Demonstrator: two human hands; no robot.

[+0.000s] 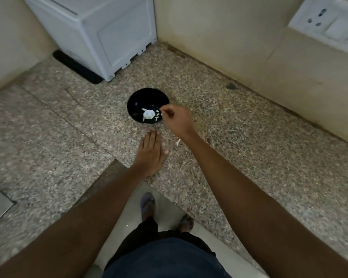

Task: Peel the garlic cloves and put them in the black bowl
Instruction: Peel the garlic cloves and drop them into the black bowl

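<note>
Reaching over the right rim of the black bowl [133, 101], my right hand [177, 119] pinches something small and pale, probably a clove, ready to drop. My left hand [150, 153] lies flat, fingers straight and together, on the granite desk [249, 157], steadying me. Garlic [148, 114] sits mid-bowl; its axis is unclear.

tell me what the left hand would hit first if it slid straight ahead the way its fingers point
Probably the black bowl: the left hand lies flat on the granite counter with its fingers aimed at the bowl's near rim, bare counter between. Depth is hard to judge.
</note>
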